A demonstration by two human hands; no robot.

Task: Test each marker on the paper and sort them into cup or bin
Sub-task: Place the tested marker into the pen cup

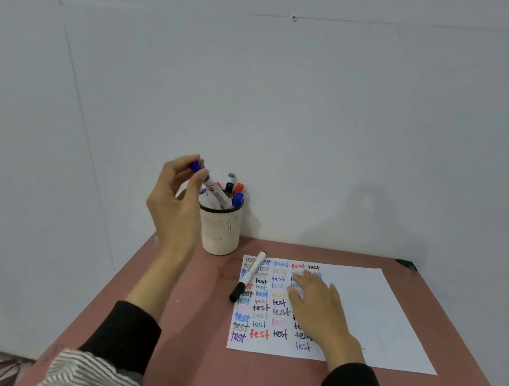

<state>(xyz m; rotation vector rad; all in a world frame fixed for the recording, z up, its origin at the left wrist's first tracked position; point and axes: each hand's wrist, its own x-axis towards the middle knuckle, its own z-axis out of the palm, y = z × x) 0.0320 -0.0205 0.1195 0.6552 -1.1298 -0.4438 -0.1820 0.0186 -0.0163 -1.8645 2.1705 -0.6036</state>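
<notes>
Low in the frame's center, the right hand (317,308) lies flat, grip relaxed, on the paper (370,312) covering the reddish surface (190,348). A black-capped marker (248,276) rests at the sheet's left edge. Farther up, the left hand (177,201) pinches a blue-capped marker (211,186) over the cup (221,231).

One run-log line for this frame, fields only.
left hand: pinches blue-capped marker over cup | right hand: flat on paper | black-capped marker: lying on paper's left edge
</notes>
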